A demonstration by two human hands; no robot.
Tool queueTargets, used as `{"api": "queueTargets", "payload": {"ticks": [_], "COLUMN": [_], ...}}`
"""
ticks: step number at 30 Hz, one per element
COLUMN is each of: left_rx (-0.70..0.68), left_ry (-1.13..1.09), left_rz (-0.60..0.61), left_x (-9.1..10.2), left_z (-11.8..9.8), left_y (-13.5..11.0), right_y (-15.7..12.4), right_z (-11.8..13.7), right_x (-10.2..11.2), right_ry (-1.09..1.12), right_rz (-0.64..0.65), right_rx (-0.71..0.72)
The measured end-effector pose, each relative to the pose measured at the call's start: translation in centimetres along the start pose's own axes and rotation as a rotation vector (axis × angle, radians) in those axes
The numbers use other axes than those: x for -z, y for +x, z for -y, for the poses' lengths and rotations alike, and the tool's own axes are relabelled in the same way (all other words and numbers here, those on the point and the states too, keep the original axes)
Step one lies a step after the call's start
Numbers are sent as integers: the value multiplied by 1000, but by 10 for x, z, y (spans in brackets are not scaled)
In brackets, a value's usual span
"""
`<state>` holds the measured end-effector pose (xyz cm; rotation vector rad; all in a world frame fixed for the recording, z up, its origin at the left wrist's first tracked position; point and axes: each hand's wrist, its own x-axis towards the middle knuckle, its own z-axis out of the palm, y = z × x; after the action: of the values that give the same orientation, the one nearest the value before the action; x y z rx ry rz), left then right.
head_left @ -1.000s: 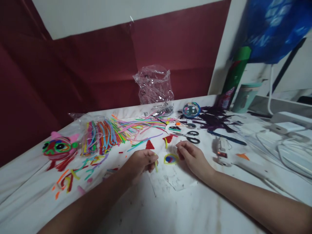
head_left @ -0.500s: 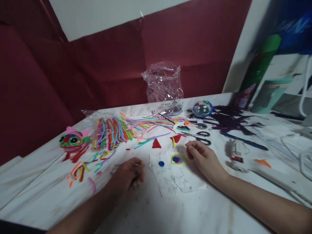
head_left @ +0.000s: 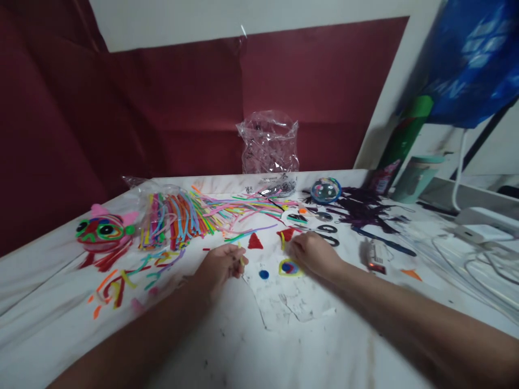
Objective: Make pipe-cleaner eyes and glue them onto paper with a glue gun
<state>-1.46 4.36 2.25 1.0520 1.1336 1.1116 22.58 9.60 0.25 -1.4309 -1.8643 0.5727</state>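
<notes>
My left hand (head_left: 221,263) rests on the white table (head_left: 284,351) with its fingers pinched on a short yellow strip (head_left: 240,258). To its right lie a small blue disc (head_left: 264,274) and a yellow-rimmed oval piece (head_left: 289,267) with blue and red inside. My right hand (head_left: 313,253) lies curled just above that oval, fingertips at a red piece (head_left: 287,234); what they hold, if anything, is hidden. A red triangle (head_left: 255,241) sits between the two hands.
A bundle of coloured strips (head_left: 178,216) spreads across the left middle, beside a multicoloured animal figure (head_left: 103,233). Scissors (head_left: 328,233), a glittery ball (head_left: 325,189), a crumpled clear bag (head_left: 268,143), a lighter (head_left: 376,256), purple scraps, a can and cables lie further back and right.
My left hand has moved up and right towards the red triangle, still pinching the yellow strip. My right hand has shifted left towards the red piece. The view has swung slightly.
</notes>
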Motion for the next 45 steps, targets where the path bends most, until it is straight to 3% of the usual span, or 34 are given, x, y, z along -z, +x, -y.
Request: {"api": "queueTargets", "payload": {"ticks": [4,7,13,18,28,40,45], "left_rx": [-17,-52,-120,-127,-83,-87,-61], "left_ry": [36,61,73,115,87,19,197], "left_rz": [24,12,20,101,203,272,334], "left_x": [2,6,3,-5,-4,-4,-8], "left_z": [17,20,18,14,20,24,19], "left_y": [1,-2,-8,-19,-18,-18,-29], "right_y": [27,33,-13,-43,-40,-42,-45], "right_z": [5,9,41,64,58,57,61], "right_x": [-15,-20,-30,-43,-43,-44,-42], "right_ry": [-87,-42,258,579,741,793,796], "right_rz": [49,111,312,472,569,530,509], "right_rx": [-144,-175,-42,-16,-67,-59,5]}}
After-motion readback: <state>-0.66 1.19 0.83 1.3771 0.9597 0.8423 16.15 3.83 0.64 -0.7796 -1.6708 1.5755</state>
